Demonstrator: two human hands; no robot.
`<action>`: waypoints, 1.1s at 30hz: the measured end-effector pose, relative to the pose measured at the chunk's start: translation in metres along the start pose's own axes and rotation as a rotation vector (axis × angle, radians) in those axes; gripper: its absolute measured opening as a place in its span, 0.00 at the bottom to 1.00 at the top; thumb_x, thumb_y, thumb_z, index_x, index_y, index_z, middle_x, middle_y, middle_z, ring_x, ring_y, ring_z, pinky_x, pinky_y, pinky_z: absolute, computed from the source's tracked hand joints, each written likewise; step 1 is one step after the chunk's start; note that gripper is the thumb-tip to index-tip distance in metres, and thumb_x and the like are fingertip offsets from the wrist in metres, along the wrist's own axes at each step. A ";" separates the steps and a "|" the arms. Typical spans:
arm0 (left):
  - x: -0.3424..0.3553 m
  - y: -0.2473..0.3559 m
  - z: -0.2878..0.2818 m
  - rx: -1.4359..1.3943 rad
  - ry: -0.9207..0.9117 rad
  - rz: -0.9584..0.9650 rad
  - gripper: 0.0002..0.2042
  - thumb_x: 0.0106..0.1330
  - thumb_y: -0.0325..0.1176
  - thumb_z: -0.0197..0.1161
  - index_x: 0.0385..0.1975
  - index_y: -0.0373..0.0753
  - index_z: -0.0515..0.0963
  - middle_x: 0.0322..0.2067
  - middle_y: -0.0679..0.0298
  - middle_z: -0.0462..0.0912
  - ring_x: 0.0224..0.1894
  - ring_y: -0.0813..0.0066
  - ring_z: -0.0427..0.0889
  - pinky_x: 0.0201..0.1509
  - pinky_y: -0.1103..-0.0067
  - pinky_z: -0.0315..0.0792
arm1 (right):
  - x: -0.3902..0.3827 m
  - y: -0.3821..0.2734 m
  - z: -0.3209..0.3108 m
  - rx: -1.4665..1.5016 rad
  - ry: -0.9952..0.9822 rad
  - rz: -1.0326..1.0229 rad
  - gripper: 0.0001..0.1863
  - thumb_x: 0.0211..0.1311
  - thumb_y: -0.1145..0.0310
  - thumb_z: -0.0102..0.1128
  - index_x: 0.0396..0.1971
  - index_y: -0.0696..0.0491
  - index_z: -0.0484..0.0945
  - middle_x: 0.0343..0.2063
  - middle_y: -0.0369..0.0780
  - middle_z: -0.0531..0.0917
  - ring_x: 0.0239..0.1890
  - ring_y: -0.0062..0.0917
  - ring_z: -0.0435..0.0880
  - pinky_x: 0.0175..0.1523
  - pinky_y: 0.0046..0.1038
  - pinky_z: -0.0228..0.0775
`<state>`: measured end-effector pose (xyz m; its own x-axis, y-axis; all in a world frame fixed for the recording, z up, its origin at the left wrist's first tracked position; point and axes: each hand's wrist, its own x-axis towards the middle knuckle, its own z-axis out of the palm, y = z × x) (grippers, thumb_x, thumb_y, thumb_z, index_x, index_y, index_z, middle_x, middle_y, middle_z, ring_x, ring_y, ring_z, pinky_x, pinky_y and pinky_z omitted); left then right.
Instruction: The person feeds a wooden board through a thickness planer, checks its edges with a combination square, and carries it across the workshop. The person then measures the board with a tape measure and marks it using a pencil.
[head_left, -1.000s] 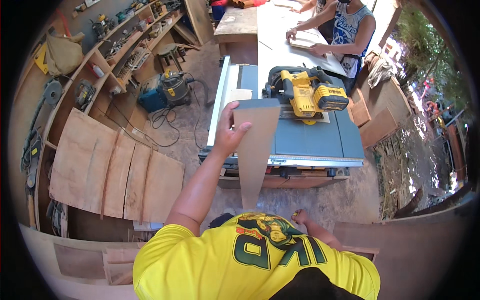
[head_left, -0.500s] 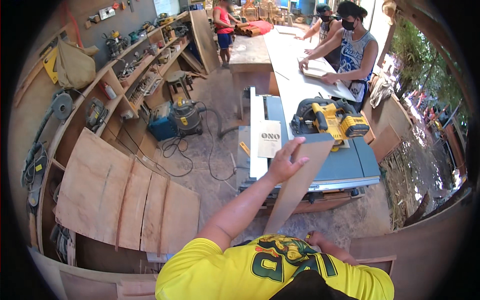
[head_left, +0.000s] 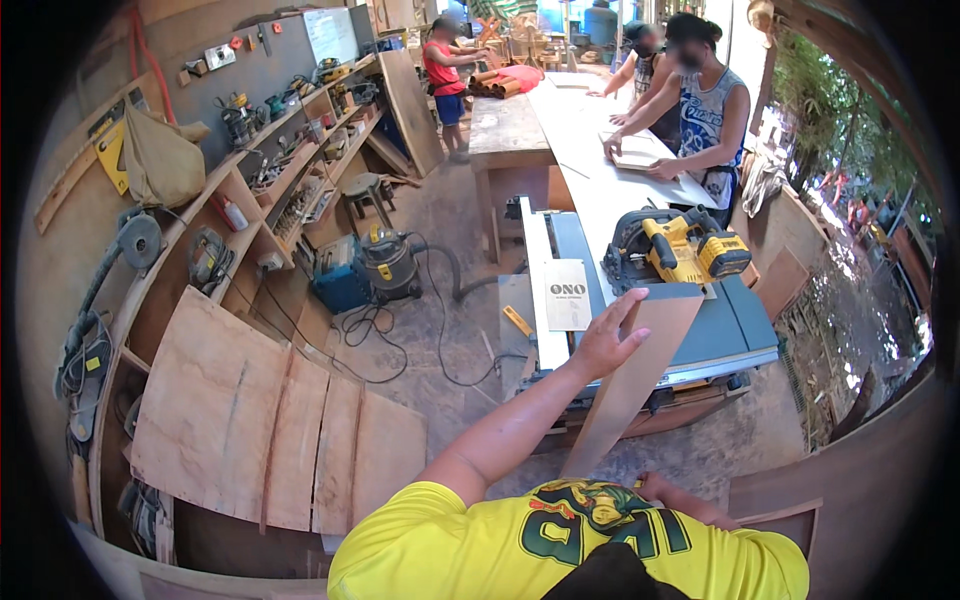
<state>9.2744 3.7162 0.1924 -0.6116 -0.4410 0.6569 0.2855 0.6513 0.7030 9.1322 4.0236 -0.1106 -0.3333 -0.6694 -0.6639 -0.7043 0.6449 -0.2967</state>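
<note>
My left hand (head_left: 610, 342) holds a long flat wooden board (head_left: 640, 370) near its upper end, fingers at the top edge and thumb over the side. The board slants down toward my body, its lower end hidden by my yellow shirt. My right hand (head_left: 655, 487) is low in front of my chest, mostly hidden by the shirt. A small yellow bit shows at its fingers, too little to name. Just beyond the board, a yellow and black cordless circular saw (head_left: 685, 245) rests on the table saw (head_left: 710, 325). A small printed panel (head_left: 567, 295) lies left of it.
A long white panel (head_left: 590, 165) runs away across a workbench (head_left: 510, 125); people stand beside it. Left are a shop vacuum (head_left: 387, 265) with cords on the floor, tool shelves (head_left: 245, 200) and leaning plywood panels (head_left: 230, 400). An orange-yellow tool (head_left: 517, 320) lies beside the table saw.
The whole view has shifted, so the scene sits further right and lower. My left hand keeps its hold on the board. My right hand is more hidden by the shirt.
</note>
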 end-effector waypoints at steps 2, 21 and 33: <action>-0.006 0.007 -0.003 -0.022 -0.001 -0.046 0.30 0.62 0.36 0.61 0.63 0.45 0.58 0.59 0.51 0.69 0.60 0.50 0.69 0.62 0.66 0.66 | 0.001 0.016 0.008 0.002 0.016 0.012 0.30 0.44 0.49 0.63 0.45 0.55 0.80 0.41 0.51 0.82 0.46 0.42 0.81 0.53 0.35 0.72; -0.052 0.025 -0.046 -0.005 0.197 -0.118 0.29 0.57 0.28 0.67 0.58 0.39 0.63 0.43 0.49 0.80 0.44 0.61 0.83 0.48 0.71 0.77 | 0.039 -0.031 0.002 -0.202 0.032 -0.172 0.31 0.44 0.47 0.60 0.47 0.50 0.79 0.44 0.49 0.81 0.47 0.44 0.80 0.54 0.39 0.72; -0.101 0.041 -0.063 0.004 0.297 -0.195 0.34 0.59 0.22 0.63 0.63 0.35 0.50 0.43 0.57 0.76 0.47 0.70 0.76 0.56 0.74 0.66 | 0.050 -0.039 0.003 -0.220 -0.070 -0.229 0.32 0.46 0.48 0.63 0.51 0.49 0.77 0.48 0.47 0.80 0.51 0.42 0.78 0.57 0.38 0.69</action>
<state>9.3943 3.7486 0.1717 -0.4130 -0.7172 0.5613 0.1817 0.5391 0.8224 9.1452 3.9661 -0.1344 -0.1123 -0.7559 -0.6450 -0.8773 0.3802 -0.2929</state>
